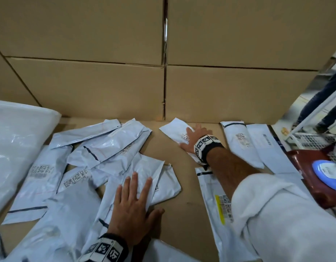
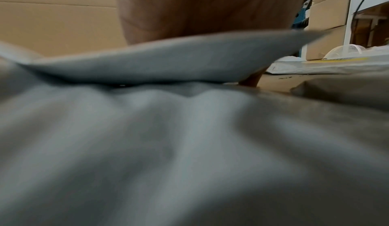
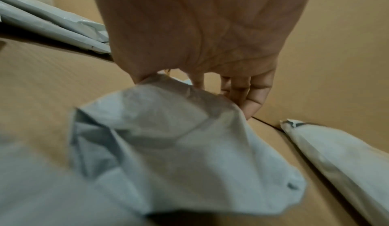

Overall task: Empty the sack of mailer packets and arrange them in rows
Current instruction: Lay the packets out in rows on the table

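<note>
Several white-grey mailer packets lie in a loose heap [image 1: 106, 142] on the left half of a cardboard surface [image 1: 184, 201]. My left hand [image 1: 134, 197] lies flat, fingers straight, on one packet [image 1: 154, 167] at the heap's right edge; the left wrist view shows my palm [image 2: 200, 13] over that packet [image 2: 168, 60]. My right hand [image 1: 194, 137] reaches far forward and presses with spread fingers on a single packet [image 1: 172, 128] by the box wall. In the right wrist view my palm [image 3: 200, 30] is above this crumpled packet [image 3: 168, 138]. The white plastic sack [image 1: 18, 140] lies at far left.
Two packets [image 1: 238, 144] [image 1: 267, 148] lie side by side at the back right, and another [image 1: 212, 195] lies under my right forearm. Stacked cardboard boxes [image 1: 87, 86] wall off the back. A dark red object [image 1: 306, 167], a wire basket [image 1: 310, 138] and a person's legs [image 1: 322, 103] are at right.
</note>
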